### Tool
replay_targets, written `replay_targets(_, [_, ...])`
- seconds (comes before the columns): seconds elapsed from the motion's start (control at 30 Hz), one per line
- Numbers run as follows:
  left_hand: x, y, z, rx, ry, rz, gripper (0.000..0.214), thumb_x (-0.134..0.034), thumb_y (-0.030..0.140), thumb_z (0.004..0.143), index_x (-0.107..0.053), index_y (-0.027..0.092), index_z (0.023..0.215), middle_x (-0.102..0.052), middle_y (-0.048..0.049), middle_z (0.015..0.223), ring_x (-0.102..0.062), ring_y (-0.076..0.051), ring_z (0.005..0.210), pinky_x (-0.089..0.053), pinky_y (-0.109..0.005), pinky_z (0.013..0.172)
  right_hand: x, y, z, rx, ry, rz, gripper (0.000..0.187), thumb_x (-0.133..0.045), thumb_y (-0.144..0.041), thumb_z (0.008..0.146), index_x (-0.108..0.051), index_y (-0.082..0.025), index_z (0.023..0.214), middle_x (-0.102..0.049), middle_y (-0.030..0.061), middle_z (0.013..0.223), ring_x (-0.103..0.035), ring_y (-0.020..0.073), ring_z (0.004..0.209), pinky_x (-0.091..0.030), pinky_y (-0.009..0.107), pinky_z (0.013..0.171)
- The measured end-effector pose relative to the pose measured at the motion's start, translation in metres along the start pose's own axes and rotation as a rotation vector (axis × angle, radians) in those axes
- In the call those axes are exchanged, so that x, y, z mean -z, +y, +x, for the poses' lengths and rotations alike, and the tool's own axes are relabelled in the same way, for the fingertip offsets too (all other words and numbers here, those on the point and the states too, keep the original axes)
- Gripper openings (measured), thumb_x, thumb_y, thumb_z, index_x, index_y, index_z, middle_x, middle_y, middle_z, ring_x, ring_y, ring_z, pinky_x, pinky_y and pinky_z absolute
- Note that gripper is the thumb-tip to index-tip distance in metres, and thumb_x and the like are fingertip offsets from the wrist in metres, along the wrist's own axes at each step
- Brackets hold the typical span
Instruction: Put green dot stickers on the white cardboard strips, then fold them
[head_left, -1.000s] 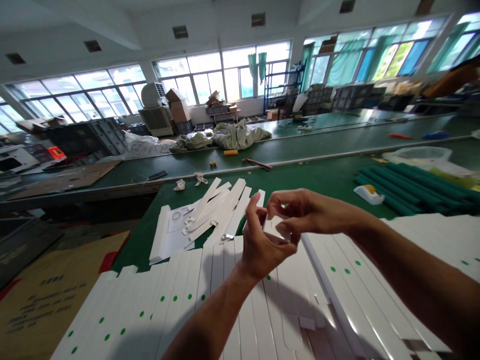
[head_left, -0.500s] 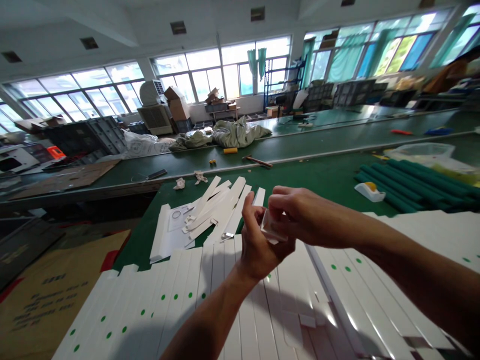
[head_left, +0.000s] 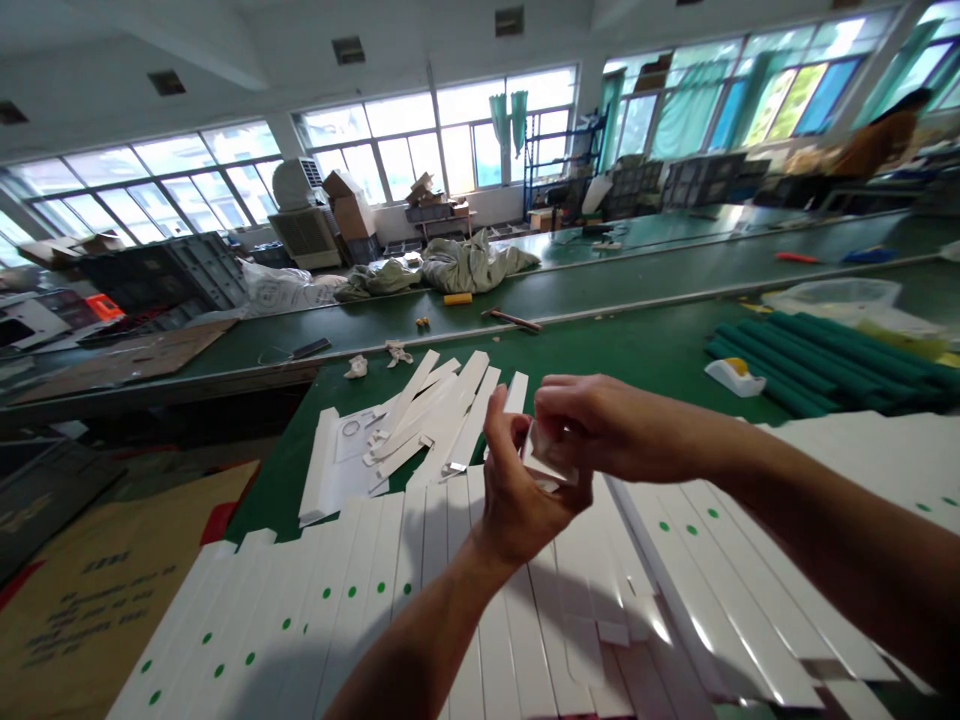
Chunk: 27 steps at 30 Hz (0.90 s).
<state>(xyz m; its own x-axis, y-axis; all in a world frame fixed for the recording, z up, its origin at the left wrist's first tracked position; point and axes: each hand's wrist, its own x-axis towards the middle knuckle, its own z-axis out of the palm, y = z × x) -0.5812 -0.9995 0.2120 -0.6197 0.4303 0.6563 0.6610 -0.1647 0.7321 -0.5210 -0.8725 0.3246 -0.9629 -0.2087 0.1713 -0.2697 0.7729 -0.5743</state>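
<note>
My left hand (head_left: 521, 495) is closed around the end of a narrow white box (head_left: 546, 468), its thumb pointing up along the side. Bent over the top of that end are the fingers of my right hand (head_left: 577, 425), pinched at its edge; their tips are partly hidden. Beneath both hands lie rows of long white boxes (head_left: 360, 560), side by side, several marked with green dots. Just beyond my left hand is a loose pile of flat white strips (head_left: 427, 420), beside a printed white sheet (head_left: 349, 450).
Green rolls (head_left: 825, 365) and a white tape dispenser (head_left: 735, 378) lie on the right of the green table (head_left: 637, 345). A hammer (head_left: 514, 320) rests near the far edge. Cardboard (head_left: 97, 600) is at lower left. Another person (head_left: 874, 145) is at the far right.
My hands stay at the box end, with only small shifts of the right fingers. The view has turned slightly to the right, and the far person shows more fully.
</note>
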Motion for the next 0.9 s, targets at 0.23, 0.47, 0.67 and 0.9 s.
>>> replay_targets(0.23, [0.000, -0.001, 0.001, -0.035, -0.012, 0.056, 0.101, -0.073, 0.025, 0.072, -0.005, 0.018, 0.146, -0.054, -0.0066, 0.097, -0.060, -0.019, 0.085, -0.053, -0.032, 0.076, -0.008, 0.013, 0.000, -0.132, 0.078, 0.101, 0.013, -0.061, -0.012, 0.073, -0.051, -0.017, 0.068, -0.049, -0.0035, 0.062, -0.042, 0.0092, 0.054, -0.034, 0.020, 0.047])
replay_targets(0.47, [0.007, -0.012, -0.007, 0.088, -0.034, -0.069, 0.121, -0.086, 0.032, 0.059, -0.005, 0.023, 0.148, -0.059, -0.0072, 0.104, -0.064, -0.020, 0.087, -0.055, -0.032, 0.078, -0.023, 0.025, -0.002, -0.257, 0.159, 0.762, 0.026, -0.064, -0.037, 0.083, -0.052, -0.017, 0.071, -0.052, -0.0021, 0.063, -0.049, 0.0102, 0.050, -0.044, 0.024, 0.049])
replay_targets(0.67, [0.008, -0.034, 0.030, 0.074, 0.069, 0.109, 0.081, -0.076, 0.026, 0.069, -0.034, 0.021, 0.137, -0.063, -0.0075, 0.108, -0.065, -0.016, 0.081, -0.054, -0.026, 0.070, -0.082, 0.090, -0.024, -0.540, 0.579, 0.400, 0.039, -0.047, -0.053, 0.090, -0.057, -0.015, 0.089, -0.061, 0.0060, 0.073, -0.054, 0.0163, 0.053, -0.052, 0.036, 0.059])
replay_targets(0.9, [-0.007, -0.087, 0.148, 0.009, -0.044, 0.833, 0.104, -0.080, 0.043, 0.066, -0.019, 0.020, 0.148, -0.044, -0.0203, 0.139, -0.044, -0.040, 0.126, -0.039, -0.052, 0.100, -0.219, 0.149, -0.064, -0.944, 0.044, -0.506, 0.076, -0.067, -0.046, 0.080, -0.046, 0.001, 0.135, -0.041, 0.0334, 0.142, -0.035, 0.0470, 0.133, -0.025, 0.057, 0.106])
